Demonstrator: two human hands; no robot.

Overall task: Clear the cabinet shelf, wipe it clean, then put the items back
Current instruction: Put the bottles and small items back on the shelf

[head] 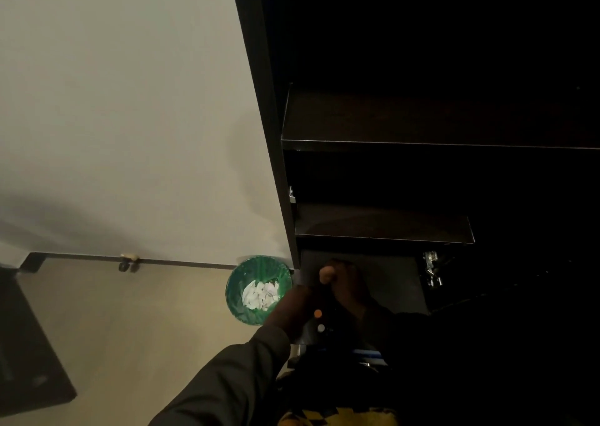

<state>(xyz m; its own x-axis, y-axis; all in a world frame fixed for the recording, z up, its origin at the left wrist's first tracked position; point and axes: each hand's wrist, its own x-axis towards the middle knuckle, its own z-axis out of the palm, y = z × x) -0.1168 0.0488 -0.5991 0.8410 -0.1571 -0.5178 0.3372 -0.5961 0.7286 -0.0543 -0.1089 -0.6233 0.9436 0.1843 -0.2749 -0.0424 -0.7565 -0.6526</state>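
The dark cabinet (pixel 272 133) stands open on the right. Its upper shelf (pixel 422 145) and the shorter lower shelf (pixel 383 237) look bare, though the inside is very dark. Below the lower shelf, my left hand (pixel 300 299), in a dark sleeve, grips a black object (pixel 319 320) with an orange dot and a grey dot on it. A lit fingertip shows at the object's top. My right hand (pixel 352 287) rests against the same object from the right. Its fingers are lost in shadow.
A green waste bin (pixel 240 291) holding white paper scraps stands on the floor against the cabinet's left side. A door stop (pixel 130 261) sits on the skirting. Dark furniture (pixel 29 344) fills the lower left. A metal hinge (pixel 431 268) glints inside the cabinet.
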